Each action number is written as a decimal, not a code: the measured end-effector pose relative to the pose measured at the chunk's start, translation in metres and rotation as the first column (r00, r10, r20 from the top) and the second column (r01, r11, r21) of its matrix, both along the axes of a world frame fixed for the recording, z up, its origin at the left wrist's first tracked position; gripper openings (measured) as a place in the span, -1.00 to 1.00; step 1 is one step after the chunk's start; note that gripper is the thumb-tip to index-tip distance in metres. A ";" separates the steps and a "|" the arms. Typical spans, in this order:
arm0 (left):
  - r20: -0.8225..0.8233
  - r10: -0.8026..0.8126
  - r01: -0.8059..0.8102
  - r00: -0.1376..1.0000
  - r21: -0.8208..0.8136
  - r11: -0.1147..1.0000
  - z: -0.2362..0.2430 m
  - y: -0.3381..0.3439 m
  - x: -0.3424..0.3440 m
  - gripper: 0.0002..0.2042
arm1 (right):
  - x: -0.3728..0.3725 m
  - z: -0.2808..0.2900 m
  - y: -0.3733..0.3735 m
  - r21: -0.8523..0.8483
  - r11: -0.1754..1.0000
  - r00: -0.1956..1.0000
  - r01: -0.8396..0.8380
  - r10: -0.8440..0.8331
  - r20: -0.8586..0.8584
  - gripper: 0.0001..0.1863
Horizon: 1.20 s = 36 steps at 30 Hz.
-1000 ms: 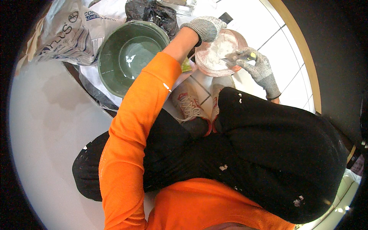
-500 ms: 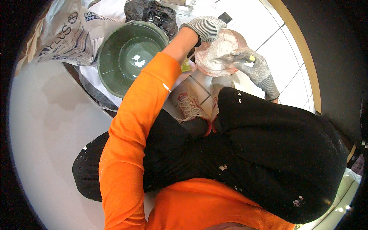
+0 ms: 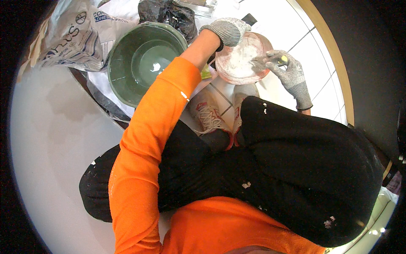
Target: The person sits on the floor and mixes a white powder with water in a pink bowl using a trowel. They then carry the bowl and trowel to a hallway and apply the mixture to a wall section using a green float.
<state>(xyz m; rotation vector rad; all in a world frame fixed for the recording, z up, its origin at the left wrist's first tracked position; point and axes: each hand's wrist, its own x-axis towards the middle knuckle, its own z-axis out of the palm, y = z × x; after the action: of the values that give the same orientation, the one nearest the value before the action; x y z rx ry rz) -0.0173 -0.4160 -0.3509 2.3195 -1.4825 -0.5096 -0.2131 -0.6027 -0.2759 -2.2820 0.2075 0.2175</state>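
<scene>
A reddish tub (image 3: 224, 72) stands on the tiles beyond my shoes, with whitish powder or paste (image 3: 242, 55) inside. At its far left rim, my left hand (image 3: 230, 31) in a grey knit glove is closed on the edge; its fingertips are mostly hidden. My right hand (image 3: 289, 74), gloved too, grips a putty knife (image 3: 259, 64) at the tub's right side. A yellow end shows on its handle, and the blade dips into the white material. To the left of the tub sits a green bucket (image 3: 120, 82) with liquid in it, partly behind my left forearm.
Printed bags (image 3: 78, 40) lean at the upper left, and a black plastic bag (image 3: 169, 17) lies behind the bucket. A dark flat object (image 3: 249, 19) rests by my left hand. My shoes (image 3: 207, 114) are close before the tub; a dark panel (image 3: 368, 84) bounds the right.
My right hand has shifted slightly right with the putty knife, and more of its blade now shows. My left hand stays at the tub's rim.
</scene>
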 end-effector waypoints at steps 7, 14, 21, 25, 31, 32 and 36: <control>-0.026 0.003 -0.003 1.000 0.000 1.000 0.004 0.002 -0.001 -0.18 | -0.001 0.003 0.003 0.101 0.995 0.998 -0.022 0.016 0.060 -0.67; 0.002 0.002 -0.002 1.000 0.083 0.997 0.012 -0.001 -0.002 -0.18 | -0.002 -0.012 0.012 0.074 0.989 0.991 -0.125 0.128 -0.037 -0.65; -0.025 0.012 -0.010 1.000 0.047 0.999 0.011 -0.002 -0.004 -0.21 | -0.003 0.000 -0.006 0.006 1.000 1.000 0.019 -0.019 0.018 -0.67; -0.001 -0.012 0.012 1.000 -0.037 0.999 -0.002 0.003 0.001 -0.25 | 0.000 0.011 -0.003 -0.024 1.000 0.997 0.017 -0.015 0.070 -0.66; 0.002 0.006 -0.006 1.000 -0.077 0.997 -0.002 0.001 -0.001 -0.27 | -0.005 0.001 -0.006 -0.170 0.976 0.977 -0.135 0.159 0.141 -0.65; 0.009 0.011 -0.010 1.000 -0.057 0.998 -0.003 0.000 -0.001 -0.26 | -0.005 -0.003 -0.006 -0.223 0.961 0.971 -0.161 0.195 0.137 -0.65; -0.005 0.007 -0.007 1.000 0.002 1.000 0.004 0.000 -0.002 -0.22 | -0.006 -0.002 -0.006 -0.164 0.963 0.971 -0.213 0.227 0.073 -0.66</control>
<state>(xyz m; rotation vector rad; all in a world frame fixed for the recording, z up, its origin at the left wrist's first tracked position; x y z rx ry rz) -0.0193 -0.4157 -0.3474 2.3228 -1.4718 -0.5149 -0.2193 -0.6085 -0.2778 -2.4640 -0.0817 0.2174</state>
